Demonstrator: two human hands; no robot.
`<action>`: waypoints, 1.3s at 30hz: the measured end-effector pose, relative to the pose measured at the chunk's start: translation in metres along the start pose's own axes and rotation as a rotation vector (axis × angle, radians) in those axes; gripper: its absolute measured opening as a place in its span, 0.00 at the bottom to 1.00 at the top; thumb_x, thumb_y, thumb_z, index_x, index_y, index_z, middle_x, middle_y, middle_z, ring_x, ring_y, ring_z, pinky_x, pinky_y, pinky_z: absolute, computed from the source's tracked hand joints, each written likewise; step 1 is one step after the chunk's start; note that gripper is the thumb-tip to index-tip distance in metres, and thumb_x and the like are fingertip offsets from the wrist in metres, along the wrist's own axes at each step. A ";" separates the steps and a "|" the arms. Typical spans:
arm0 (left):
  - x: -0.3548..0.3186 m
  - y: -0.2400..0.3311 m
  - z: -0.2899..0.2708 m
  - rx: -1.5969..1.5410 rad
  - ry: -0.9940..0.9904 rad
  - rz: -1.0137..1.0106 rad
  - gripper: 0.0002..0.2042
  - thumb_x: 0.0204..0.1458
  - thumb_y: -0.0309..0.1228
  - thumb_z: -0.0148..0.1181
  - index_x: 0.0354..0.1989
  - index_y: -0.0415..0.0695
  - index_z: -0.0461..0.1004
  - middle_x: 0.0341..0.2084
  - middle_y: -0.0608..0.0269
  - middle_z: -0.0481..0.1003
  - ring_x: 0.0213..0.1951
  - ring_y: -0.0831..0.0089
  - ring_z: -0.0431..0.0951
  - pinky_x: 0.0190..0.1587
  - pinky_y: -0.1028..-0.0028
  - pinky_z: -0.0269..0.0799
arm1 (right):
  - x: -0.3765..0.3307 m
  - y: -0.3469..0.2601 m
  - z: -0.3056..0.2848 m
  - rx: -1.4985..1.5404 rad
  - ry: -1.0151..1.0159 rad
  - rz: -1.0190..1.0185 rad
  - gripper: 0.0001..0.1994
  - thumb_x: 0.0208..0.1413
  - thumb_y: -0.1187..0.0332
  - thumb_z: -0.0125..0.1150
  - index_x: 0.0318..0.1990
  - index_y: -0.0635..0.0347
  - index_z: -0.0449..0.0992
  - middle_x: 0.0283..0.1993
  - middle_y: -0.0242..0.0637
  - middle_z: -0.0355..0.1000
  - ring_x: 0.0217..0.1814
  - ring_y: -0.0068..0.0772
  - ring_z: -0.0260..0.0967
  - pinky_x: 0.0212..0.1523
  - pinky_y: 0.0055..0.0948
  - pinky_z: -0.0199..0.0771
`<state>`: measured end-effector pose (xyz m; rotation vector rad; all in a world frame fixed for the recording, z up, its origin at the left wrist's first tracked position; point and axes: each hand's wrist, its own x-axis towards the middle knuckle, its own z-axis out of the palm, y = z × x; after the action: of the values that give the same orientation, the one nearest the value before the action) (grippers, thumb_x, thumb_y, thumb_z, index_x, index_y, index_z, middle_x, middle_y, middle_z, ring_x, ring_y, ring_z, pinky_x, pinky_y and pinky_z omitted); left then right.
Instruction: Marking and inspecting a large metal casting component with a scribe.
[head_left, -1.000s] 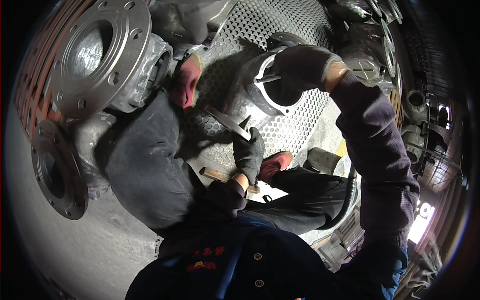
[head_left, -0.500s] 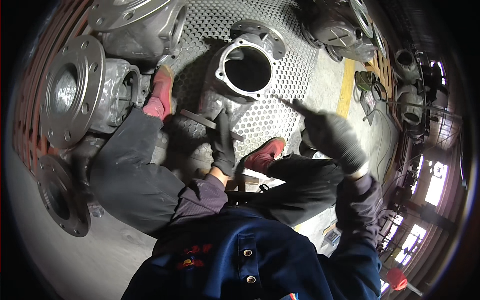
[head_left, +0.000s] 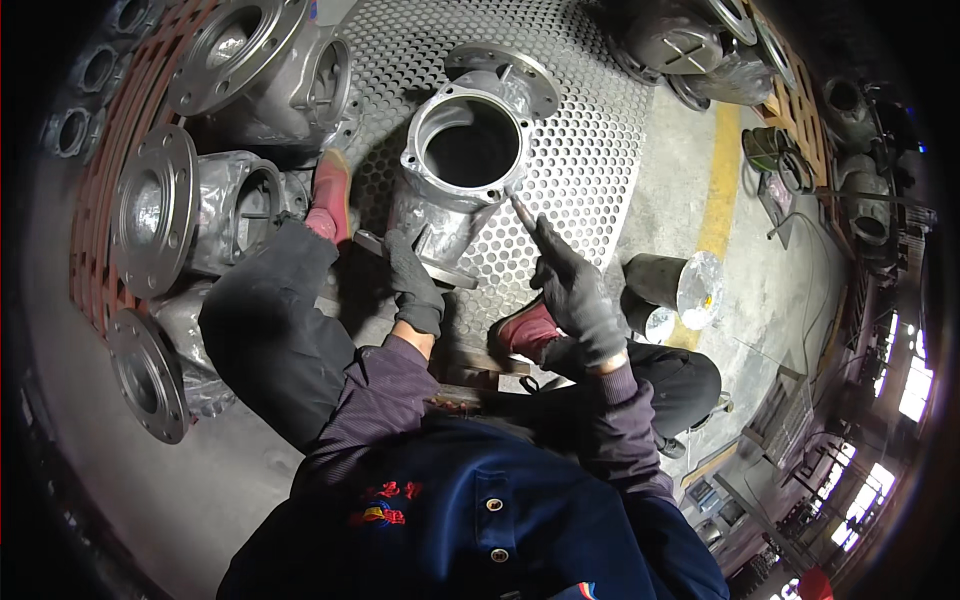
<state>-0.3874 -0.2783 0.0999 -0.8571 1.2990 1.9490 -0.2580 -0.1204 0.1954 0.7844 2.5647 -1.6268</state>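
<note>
A grey metal valve casting (head_left: 440, 222) lies in front of me on the perforated plate, its round bolt-holed mouth facing up. One flange is at its far end and another, seen edge-on, at its near end. My left hand (head_left: 412, 285), in a dark glove, grips the near flange, its fingers over the edge. My right hand (head_left: 580, 300), also gloved, is closed round a thin dark rod-like tool (head_left: 523, 212). The tool's tip is beside the bolt lug at the mouth's near right; whether it touches, I cannot tell. The glove hides the tool's other end.
Several flanged castings (head_left: 155, 210) stand along the left by a red slatted rack (head_left: 92, 240). More castings (head_left: 680, 45) sit at the far right. A metal cylinder (head_left: 660, 280) lies near my right knee. Beyond it runs a yellow floor line (head_left: 718, 190). My red shoes flank the casting.
My right hand has moved left with the tool, up to the casting's mouth. The left hand stays on the near flange. The view has shifted, showing more of the right-hand floor.
</note>
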 end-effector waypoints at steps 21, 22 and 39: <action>-0.006 0.006 0.005 -0.032 -0.069 0.054 0.36 0.55 0.62 0.38 0.62 0.44 0.58 0.53 0.50 0.67 0.48 0.53 0.75 0.43 0.52 0.78 | 0.004 -0.008 0.048 -0.243 0.114 0.010 0.23 0.51 0.77 0.50 0.58 0.63 0.67 0.29 0.47 0.72 0.30 0.46 0.71 0.34 0.38 0.70; -0.012 0.011 0.010 -0.091 -0.120 0.040 0.34 0.55 0.59 0.38 0.62 0.46 0.59 0.53 0.53 0.67 0.49 0.54 0.74 0.46 0.51 0.75 | 0.008 -0.005 0.055 -0.201 0.150 -0.069 0.22 0.51 0.76 0.51 0.56 0.65 0.68 0.30 0.49 0.72 0.31 0.49 0.71 0.35 0.39 0.70; 0.044 -0.012 -0.046 0.053 0.043 0.375 0.18 0.55 0.43 0.55 0.45 0.40 0.72 0.38 0.65 0.68 0.39 0.74 0.66 0.47 0.69 0.65 | 0.084 0.039 -0.084 -0.181 -0.142 -0.104 0.23 0.62 0.74 0.43 0.66 0.56 0.59 0.30 0.26 0.64 0.29 0.19 0.64 0.34 0.22 0.70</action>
<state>-0.3958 -0.3114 0.0444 -0.6682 1.6229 2.1762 -0.2936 -0.0019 0.1789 0.5121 2.6427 -1.3910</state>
